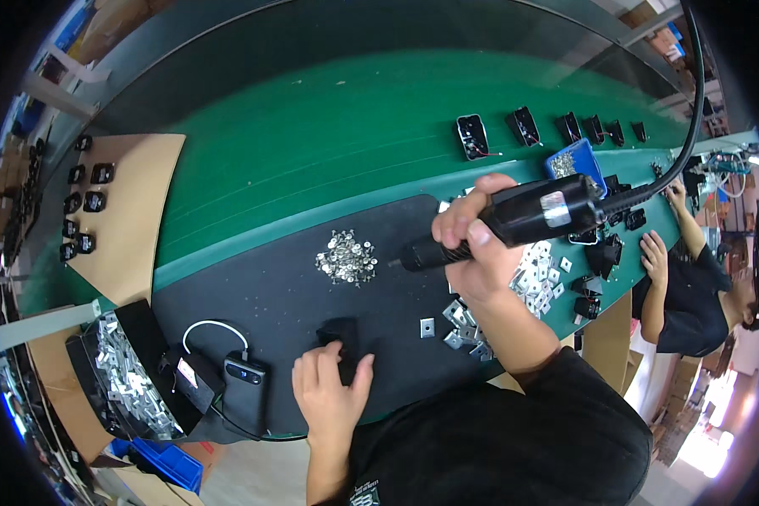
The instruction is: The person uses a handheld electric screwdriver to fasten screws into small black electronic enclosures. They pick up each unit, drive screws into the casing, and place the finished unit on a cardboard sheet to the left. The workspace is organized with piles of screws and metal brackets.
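My right hand (481,244) is closed round a black electric screwdriver (531,215), held above the dark mat. Its tip points left, near a pile of small silver screws (347,258). My left hand (329,384) holds a small black part (340,331) against the mat, with fingers on one side and thumb on the other. The part's details are lost against the dark surface. To the right, a single square metal plate (427,327) lies apart from a heap of similar plates (538,277), which my right forearm partly covers.
Black housings (472,137) stand in a row on the green belt (312,126), near a blue bin (575,164). A box of metal parts (135,379) and a black corded device (244,379) sit left. Black pieces lie on cardboard (135,219). A co-worker (691,295) works at right.
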The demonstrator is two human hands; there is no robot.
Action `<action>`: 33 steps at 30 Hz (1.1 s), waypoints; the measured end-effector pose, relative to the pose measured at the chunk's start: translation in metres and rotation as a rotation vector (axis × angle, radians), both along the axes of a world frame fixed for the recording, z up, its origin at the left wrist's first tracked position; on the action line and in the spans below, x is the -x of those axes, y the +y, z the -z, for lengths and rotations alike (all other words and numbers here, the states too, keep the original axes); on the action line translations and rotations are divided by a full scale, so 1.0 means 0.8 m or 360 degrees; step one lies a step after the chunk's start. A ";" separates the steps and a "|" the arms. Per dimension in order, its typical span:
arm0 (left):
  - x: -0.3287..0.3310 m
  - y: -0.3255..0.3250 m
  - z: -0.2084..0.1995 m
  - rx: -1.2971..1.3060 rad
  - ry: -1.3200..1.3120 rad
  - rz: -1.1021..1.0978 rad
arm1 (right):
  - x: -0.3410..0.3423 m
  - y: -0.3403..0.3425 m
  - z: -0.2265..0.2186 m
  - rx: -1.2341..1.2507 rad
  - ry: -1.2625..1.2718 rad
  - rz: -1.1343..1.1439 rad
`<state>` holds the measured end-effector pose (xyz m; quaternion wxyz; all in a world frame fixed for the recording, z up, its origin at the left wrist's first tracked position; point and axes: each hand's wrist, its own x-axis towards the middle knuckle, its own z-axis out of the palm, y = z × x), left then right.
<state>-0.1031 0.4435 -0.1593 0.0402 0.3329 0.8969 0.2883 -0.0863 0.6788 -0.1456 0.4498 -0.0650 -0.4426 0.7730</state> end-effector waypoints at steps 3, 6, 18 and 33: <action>-0.004 0.004 -0.008 -0.0180 0.0064 0.0150 | 0.022 -0.003 0.011 -0.0087 -0.0045 0.0092; -0.010 0.015 -0.021 -0.0327 0.0084 0.0497 | 0.036 -0.006 0.020 -0.0095 -0.0076 0.0114; -0.032 0.074 0.012 0.0240 0.0013 0.0870 | 0.000 -0.005 -0.020 -0.0030 0.0069 0.0103; 0.026 0.007 -0.039 -0.0481 -0.0530 0.0021 | -0.050 -0.004 -0.028 0.0031 -0.0006 0.0111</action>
